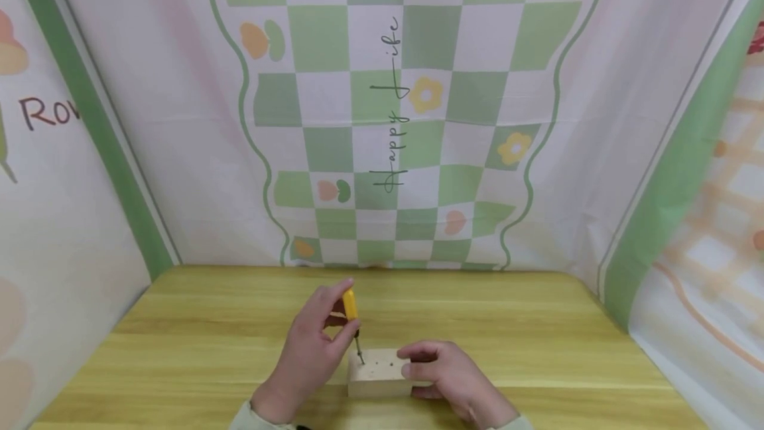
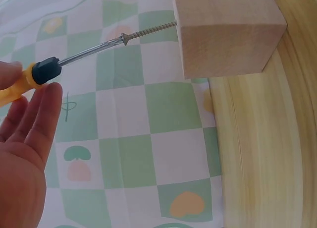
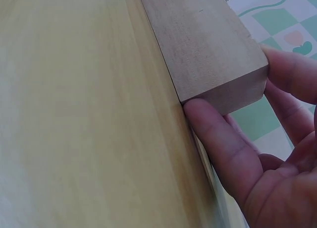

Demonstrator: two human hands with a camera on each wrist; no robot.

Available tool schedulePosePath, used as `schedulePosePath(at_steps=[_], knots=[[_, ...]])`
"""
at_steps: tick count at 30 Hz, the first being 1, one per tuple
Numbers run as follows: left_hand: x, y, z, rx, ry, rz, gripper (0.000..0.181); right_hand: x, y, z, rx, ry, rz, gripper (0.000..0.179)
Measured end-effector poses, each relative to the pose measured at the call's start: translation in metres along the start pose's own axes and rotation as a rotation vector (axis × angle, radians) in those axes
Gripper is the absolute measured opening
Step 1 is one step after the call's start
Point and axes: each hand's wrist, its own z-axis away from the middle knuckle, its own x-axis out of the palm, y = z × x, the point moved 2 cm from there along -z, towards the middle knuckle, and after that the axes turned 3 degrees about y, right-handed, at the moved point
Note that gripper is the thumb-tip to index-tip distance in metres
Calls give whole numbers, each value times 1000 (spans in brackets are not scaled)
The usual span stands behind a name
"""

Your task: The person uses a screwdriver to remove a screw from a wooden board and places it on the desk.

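In the head view my left hand (image 1: 312,336) pinches the yellow handle of a screwdriver (image 1: 350,305), which points down and leans slightly. Its shaft meets the head of a screw (image 2: 148,31) that stands in a pale wooden block (image 1: 379,388), close to the block's left end. Most of the screw's thread shows above the wood in the left wrist view. At the block's other end, my right hand (image 1: 452,377) grips it between thumb and fingers, as the right wrist view confirms. Small dark holes dot the block's top. Its base rests on the table.
The wood-grain table (image 1: 197,344) runs back to a hanging cloth (image 1: 477,38) with green and white checks. Printed cloth panels with green borders flank the table on both sides.
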Motion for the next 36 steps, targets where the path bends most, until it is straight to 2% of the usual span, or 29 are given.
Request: schedulePosePath(at_steps=[5, 12, 19, 25, 30, 36], knots=[[0, 0, 0, 4, -13, 20, 74, 0, 0, 0, -1, 3, 0, 35], [-1, 1, 0, 6, 16, 4, 70, 0, -1, 0, -4, 0, 11, 36], [0, 2, -1, -45, 8, 25, 70, 0, 0, 0, -6, 7, 5, 35], [0, 2, -1, -3, -2, -30, 72, 0, 0, 0, -4, 3, 8, 36], [0, 2, -1, 35, -19, -9, 75, 0, 0, 1, -2, 7, 4, 36], [-1, 1, 0, -6, -12, -33, 74, 0, 0, 0, -9, 5, 7, 35]])
